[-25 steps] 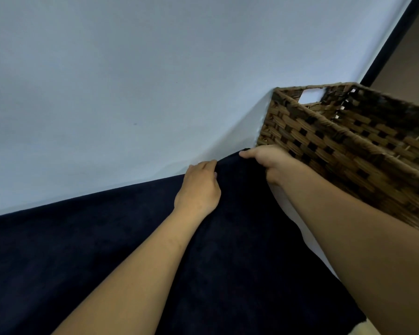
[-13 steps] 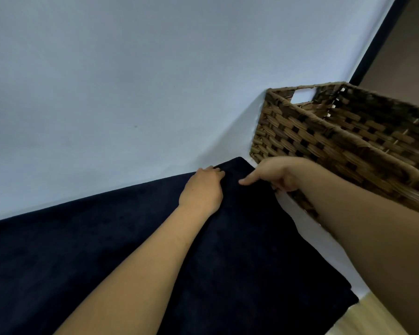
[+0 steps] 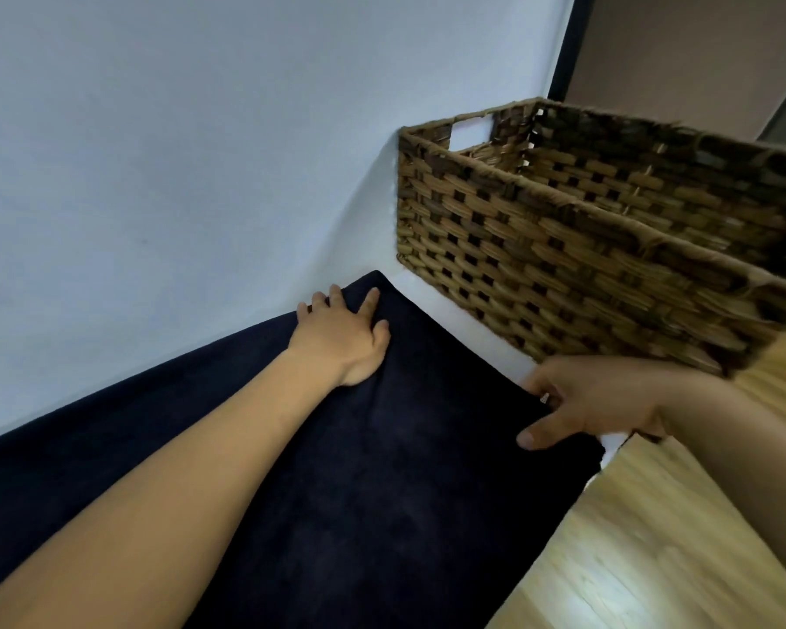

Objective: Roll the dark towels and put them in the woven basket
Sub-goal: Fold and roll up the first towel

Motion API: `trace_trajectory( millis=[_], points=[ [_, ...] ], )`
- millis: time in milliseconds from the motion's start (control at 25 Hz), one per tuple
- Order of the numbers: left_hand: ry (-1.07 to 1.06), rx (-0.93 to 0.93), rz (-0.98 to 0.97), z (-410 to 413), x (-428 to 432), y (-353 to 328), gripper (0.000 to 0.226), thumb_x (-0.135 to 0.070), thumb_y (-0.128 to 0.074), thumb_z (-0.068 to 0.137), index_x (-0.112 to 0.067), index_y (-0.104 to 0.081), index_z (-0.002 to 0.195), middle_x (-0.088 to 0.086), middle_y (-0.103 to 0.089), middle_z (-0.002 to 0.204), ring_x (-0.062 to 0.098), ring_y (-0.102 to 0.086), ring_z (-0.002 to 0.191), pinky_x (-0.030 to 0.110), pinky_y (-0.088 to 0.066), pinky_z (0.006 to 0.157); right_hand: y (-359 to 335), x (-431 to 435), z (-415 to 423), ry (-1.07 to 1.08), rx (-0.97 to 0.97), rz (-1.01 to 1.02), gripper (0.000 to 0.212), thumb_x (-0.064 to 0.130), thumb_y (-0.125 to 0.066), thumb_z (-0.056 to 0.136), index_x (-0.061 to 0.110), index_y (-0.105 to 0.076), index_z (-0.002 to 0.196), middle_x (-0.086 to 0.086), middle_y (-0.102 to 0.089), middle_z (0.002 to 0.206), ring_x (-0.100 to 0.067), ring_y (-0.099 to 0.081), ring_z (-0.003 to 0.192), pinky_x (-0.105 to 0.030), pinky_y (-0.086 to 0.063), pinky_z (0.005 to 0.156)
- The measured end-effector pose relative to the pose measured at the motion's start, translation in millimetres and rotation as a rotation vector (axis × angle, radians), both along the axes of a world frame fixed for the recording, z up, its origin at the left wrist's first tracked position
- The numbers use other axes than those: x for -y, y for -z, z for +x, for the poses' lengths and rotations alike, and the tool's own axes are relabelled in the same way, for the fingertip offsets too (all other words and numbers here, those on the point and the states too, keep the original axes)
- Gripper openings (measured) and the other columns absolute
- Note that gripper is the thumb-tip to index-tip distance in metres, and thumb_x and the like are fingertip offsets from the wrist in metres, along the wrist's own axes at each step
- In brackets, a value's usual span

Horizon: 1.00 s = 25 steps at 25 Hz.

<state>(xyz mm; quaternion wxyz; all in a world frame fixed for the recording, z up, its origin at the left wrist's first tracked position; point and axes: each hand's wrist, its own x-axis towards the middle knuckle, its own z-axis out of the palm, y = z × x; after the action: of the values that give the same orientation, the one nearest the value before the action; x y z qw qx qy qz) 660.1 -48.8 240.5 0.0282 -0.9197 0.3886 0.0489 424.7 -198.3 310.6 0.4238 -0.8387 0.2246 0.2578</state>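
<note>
Left hand (image 3: 341,338): flat, fingers spread, pressing dark navy plush towel (image 3: 382,469), spread unrolled left of brown woven rectangular basket (image 3: 563,247). Right hand (image 3: 586,401): pinching towel edge just beside basket. Risk: uneven pull, hence skewed, loose roll.

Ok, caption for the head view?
Left hand flat on dark towel, right hand gripping its edge beside woven basket.
</note>
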Motion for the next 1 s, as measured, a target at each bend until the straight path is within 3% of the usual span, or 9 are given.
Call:
trace_trajectory(
  millis=[80,160,240,360,480,640,720,840,1000],
  points=[
    [-0.083,0.045,0.062,1.5,10.0,-6.9,0.062,-0.046,-0.019,0.097,-0.029,-0.008,0.155,0.02,-0.036,0.145,0.036,-0.041,0.127,0.043,-0.037,0.094,7.8,-8.5,-29.8,0.112,0.059,-0.037,0.019,0.037,-0.072,0.086,0.018,-0.07,0.08,-0.002,-0.072,0.068,-0.013,-0.067,0.062,-0.028,-0.048,0.058],
    [-0.098,0.154,0.088,-1.8,24.4,-17.2,0.056,-0.039,-0.03,0.096,-0.019,-0.032,0.149,0.013,-0.045,0.133,0.03,-0.043,0.121,0.036,-0.036,0.082,15.9,-24.1,-50.8,0.304,0.183,-0.139,0.029,0.042,-0.072,0.084,0.016,-0.068,0.073,0.003,-0.066,0.056,-0.007,-0.06,0.051,-0.022,-0.044,0.054],
    [-0.041,0.253,-0.029,-11.5,36.3,-23.7,0.039,-0.028,-0.041,0.094,-0.013,-0.057,0.127,0.008,-0.044,0.128,0.028,-0.04,0.118,0.033,-0.037,0.085,22.7,-40.7,-63.9,0.404,0.315,-0.236,0.033,0.042,-0.072,0.083,0.012,-0.066,0.069,0.007,-0.055,0.05,-0.004,-0.049,0.045,-0.015,-0.035,0.046],
    [-0.05,0.097,-0.293,-16.8,36.5,-16.4,0.023,-0.006,-0.043,0.093,0.001,-0.06,0.107,0.013,-0.05,0.114,0.033,-0.053,0.101,0.041,-0.045,0.077,47.5,-66.8,-76.1,0.58,0.533,-0.381,0.038,0.034,-0.074,0.08,0.02,-0.05,0.054,0.005,-0.043,0.052,-0.008,-0.043,0.048,-0.017,-0.034,0.048],
    [0.081,0.175,-0.566,-3.5,25.3,1.3,0.021,-0.011,-0.051,0.093,-0.003,-0.07,0.095,0.013,-0.058,0.097,0.034,-0.057,0.086,0.037,-0.044,0.064,71.4,-83.9,-84.0,0.955,0.645,-0.211,0.032,0.026,-0.079,0.076,0.025,-0.056,0.053,-0.004,-0.054,0.068,-0.007,-0.054,0.058,-0.021,-0.038,0.059],
    [-0.03,-0.06,-0.731,4.0,23.1,-0.5,0.019,-0.017,-0.06,0.092,-0.014,-0.075,0.103,0.007,-0.069,0.101,0.026,-0.063,0.095,0.031,-0.049,0.08,76.6,-76.2,-87.8,1.255,0.595,0.155,0.023,0.009,-0.085,0.069,0.001,-0.063,0.066,-0.015,-0.055,0.063,-0.024,-0.055,0.057,-0.041,-0.051,0.063],
    [-0.067,-0.09,-0.665,7.7,26.2,-7.0,0.016,-0.017,-0.058,0.09,-0.018,-0.072,0.099,0.003,-0.07,0.099,0.025,-0.062,0.094,0.027,-0.044,0.076,71.1,-75.4,-84.9,1.305,0.583,0.309,0.023,-0.001,-0.082,0.069,-0.001,-0.061,0.078,-0.014,-0.052,0.07,-0.024,-0.057,0.061,-0.042,-0.057,0.071],
    [-0.097,-0.092,-0.401,14.0,36.6,-21.7,0.018,-0.018,-0.051,0.089,-0.014,-0.065,0.1,0.006,-0.064,0.102,0.024,-0.055,0.086,0.028,-0.039,0.07,65.6,-77.6,-81.2,1.295,0.564,0.234,0.035,0.011,-0.085,0.071,0.012,-0.061,0.096,-0.01,-0.056,0.077,-0.019,-0.056,0.061,-0.036,-0.051,0.06],
    [-0.174,-0.158,-0.298,14.0,52.5,-38.8,0.023,-0.025,-0.039,0.094,-0.008,-0.055,0.094,0.011,-0.06,0.102,0.029,-0.059,0.091,0.03,-0.043,0.072,58.7,-80.0,-81.0,1.193,0.58,0.039,0.025,0.017,-0.087,0.07,0.013,-0.067,0.084,-0.004,-0.06,0.071,-0.018,-0.053,0.062,-0.03,-0.042,0.057]
  ],
)
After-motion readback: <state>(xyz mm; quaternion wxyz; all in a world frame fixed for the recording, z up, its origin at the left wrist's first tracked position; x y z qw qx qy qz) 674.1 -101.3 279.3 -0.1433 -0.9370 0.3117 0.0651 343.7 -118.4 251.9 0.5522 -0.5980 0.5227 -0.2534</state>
